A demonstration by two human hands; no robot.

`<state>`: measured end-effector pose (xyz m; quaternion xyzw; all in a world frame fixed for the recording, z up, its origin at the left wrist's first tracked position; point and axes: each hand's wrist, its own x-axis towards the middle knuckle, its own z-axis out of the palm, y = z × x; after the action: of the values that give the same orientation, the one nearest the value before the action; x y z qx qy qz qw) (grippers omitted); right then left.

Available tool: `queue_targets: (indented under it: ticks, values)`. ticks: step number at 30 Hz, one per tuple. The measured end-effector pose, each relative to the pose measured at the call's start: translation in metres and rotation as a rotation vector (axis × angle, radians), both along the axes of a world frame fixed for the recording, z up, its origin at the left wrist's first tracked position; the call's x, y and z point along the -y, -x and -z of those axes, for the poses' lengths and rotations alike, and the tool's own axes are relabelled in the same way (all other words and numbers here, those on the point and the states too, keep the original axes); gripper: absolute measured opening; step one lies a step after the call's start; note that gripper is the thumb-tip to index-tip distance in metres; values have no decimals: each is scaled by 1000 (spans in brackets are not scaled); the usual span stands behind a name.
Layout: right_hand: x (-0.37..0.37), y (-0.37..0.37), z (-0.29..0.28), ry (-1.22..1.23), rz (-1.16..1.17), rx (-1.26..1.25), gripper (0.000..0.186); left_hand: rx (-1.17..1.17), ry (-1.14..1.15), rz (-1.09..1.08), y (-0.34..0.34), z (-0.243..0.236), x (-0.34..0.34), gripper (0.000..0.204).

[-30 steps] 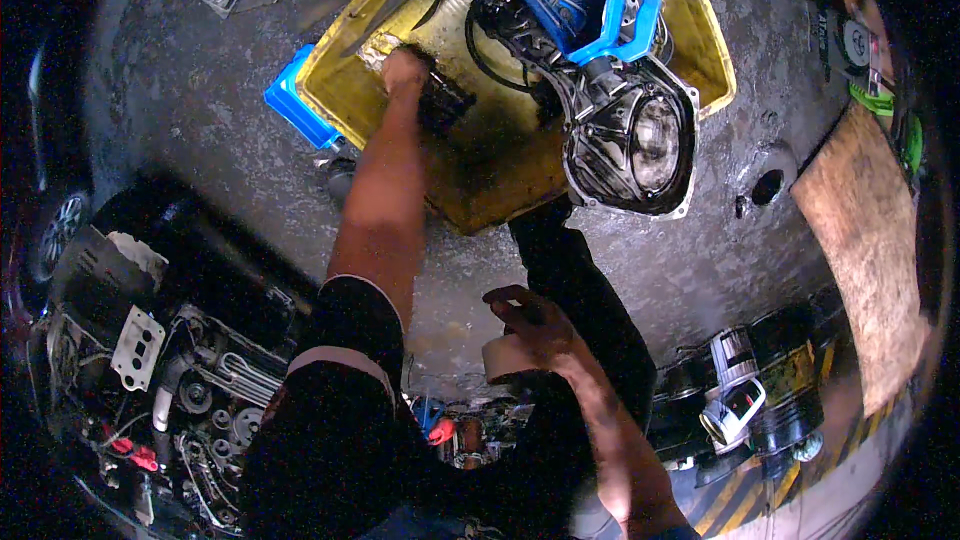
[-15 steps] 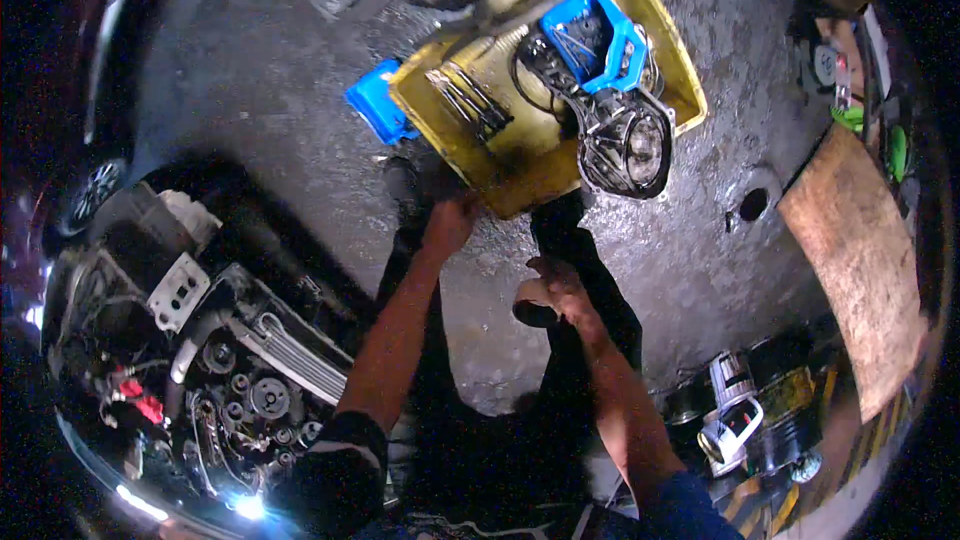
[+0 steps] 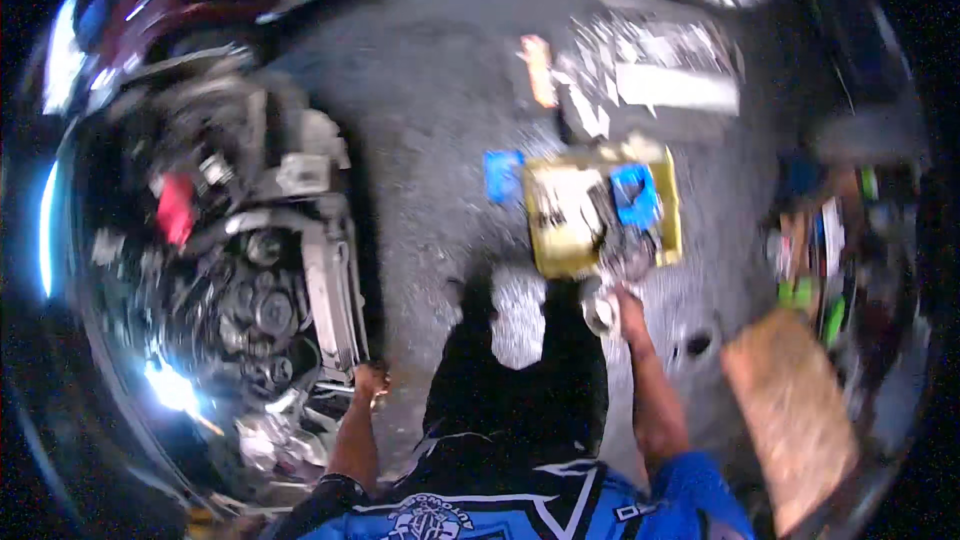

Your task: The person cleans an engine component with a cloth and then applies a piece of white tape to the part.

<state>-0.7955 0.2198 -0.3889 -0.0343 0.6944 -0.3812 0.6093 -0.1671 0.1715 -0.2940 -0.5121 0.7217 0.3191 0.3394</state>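
Note:
In my right hand (image 3: 629, 314) is a short, hollow, pale round piece (image 3: 602, 314) that looks like a roll of tape, held by its side. It is just in front of the near right corner of a yellow bin (image 3: 567, 262). Inside the bin lie a blue open container (image 3: 634, 196) and a greasy metal housing (image 3: 629, 259). My left hand (image 3: 371, 380) has its fingers curled in beside the near end of a radiator (image 3: 333, 300) at the engine bay's edge. Blur hides what those fingers hold, if anything.
An open engine bay (image 3: 260, 310) with a bright lamp (image 3: 172, 386) fills the left. A blue piece (image 3: 503, 176) lies beside the bin. Beyond it is a pale panel (image 3: 680, 88). On the right are a brown board (image 3: 790, 410) and a floor hole (image 3: 697, 344).
My view has risen and the bin looks farther off. My left hand has moved from near the bin to the engine bay's edge. My right hand still holds the round piece, now farther right.

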Motion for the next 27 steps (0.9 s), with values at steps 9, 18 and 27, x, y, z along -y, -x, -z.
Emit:
queue_targets:
  ticks: [9,18,27]
  values:
    - [88,-130,-44,310,-286,-47,29,-486,247,-1000,-45,11,-9,43]
    - [269,-434,-175,477,-1142,-287,30,-242,463,-1618,-183,-31,-102,44]
    - [367,-602,-298,941,-1288,-323,38,-268,643,-1513,-165,8,-210,23]
